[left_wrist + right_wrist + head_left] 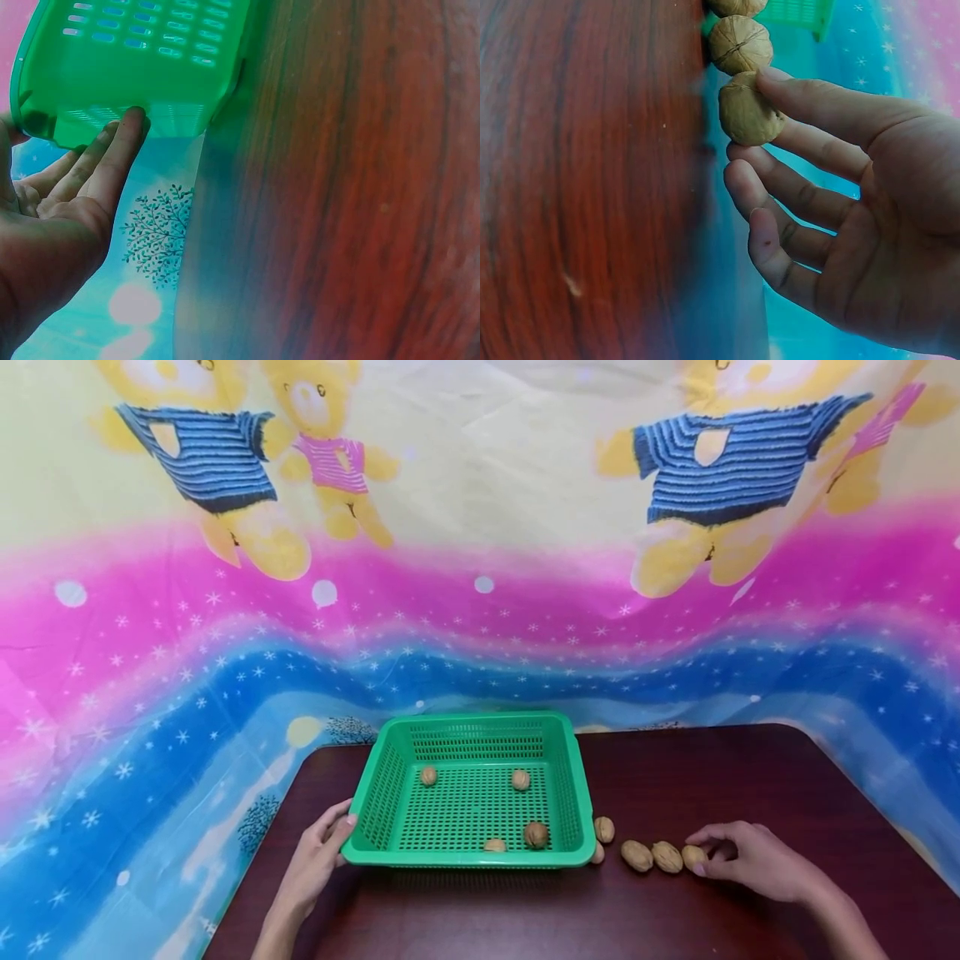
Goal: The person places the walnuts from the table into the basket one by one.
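Observation:
A green plastic basket [471,858] with slotted walls stands on the table, with several walnuts [536,835] lying apart on its floor. At its front left corner my left hand [313,860] holds the rim, thumb on top and the other fingers along the outer wall [127,60]. To the right of the basket, my right hand [757,860] pinches a walnut [748,112] between thumb and fingers. That walnut is at the right end of a short row, beside another walnut [667,857] and a further walnut [637,856].
Two more walnuts lie against the basket's right side, one walnut [604,829] behind the other, which the rim partly hides. The dark wooden table [720,777] has rounded far corners. A cloth backdrop [480,635] with printed bears hangs behind and around it.

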Demonstrator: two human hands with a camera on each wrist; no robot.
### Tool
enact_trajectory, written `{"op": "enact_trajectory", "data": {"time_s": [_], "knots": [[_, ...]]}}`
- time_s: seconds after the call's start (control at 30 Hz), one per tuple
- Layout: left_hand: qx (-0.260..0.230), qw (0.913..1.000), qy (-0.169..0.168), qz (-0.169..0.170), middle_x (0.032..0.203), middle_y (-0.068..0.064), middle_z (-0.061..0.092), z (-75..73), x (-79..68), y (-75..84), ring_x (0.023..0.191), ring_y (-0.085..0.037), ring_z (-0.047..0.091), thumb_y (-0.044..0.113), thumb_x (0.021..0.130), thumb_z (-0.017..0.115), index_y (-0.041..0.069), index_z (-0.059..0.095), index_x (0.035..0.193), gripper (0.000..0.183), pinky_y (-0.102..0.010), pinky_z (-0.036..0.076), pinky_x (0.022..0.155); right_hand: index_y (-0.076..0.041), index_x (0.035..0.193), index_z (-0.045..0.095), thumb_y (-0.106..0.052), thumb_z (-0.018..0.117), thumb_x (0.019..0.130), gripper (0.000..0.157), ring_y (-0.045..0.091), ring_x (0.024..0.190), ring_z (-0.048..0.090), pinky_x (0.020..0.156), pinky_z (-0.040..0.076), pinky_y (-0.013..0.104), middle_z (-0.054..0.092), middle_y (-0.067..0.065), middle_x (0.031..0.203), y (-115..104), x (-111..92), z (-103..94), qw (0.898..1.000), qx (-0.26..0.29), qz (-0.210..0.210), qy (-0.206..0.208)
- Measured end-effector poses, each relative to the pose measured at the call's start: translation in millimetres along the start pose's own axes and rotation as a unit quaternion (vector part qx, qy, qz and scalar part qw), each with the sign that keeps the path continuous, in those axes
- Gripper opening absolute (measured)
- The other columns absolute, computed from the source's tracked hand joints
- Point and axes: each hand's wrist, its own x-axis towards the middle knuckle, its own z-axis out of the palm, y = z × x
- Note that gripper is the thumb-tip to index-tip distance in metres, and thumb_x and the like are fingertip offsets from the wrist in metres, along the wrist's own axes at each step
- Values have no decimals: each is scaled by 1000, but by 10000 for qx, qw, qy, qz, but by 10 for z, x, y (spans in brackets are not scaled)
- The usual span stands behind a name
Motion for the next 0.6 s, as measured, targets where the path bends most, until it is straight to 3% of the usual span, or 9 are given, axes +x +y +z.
{"op": "enact_trajectory", "data": {"time_s": [0.27, 0.43, 0.6], "knots": [[-70, 10000, -59, 7, 152, -27, 58, -8, 5, -1, 107, -16, 77, 39, 115, 51, 9, 40, 164, 59, -34, 66, 83, -5, 131, 74, -33, 76, 102, 40, -4, 89, 68, 71, 56, 24, 78, -2, 110, -122, 28, -18, 9979, -301, 116, 567], [-69, 10000, -46, 40, 149, -27, 60, -5, 1, -3, 106, -16, 77, 39, 115, 52, 9, 40, 164, 58, -34, 66, 83, -17, 127, 77, -37, 78, 100, 33, -4, 88, 67, 72, 54, 24, 77, -7, 104, -332, 133, -2, 9929, -483, -10, 1089], [-70, 9999, -55, 94, 149, -28, 60, -3, -6, 2, 106, -17, 78, 38, 115, 52, 8, 41, 163, 58, -34, 66, 83, -21, 125, 77, -39, 78, 100, 31, -2, 89, 68, 72, 54, 24, 77, -9, 101, -545, 273, 25, 9911, -433, -84, 1260]]}}
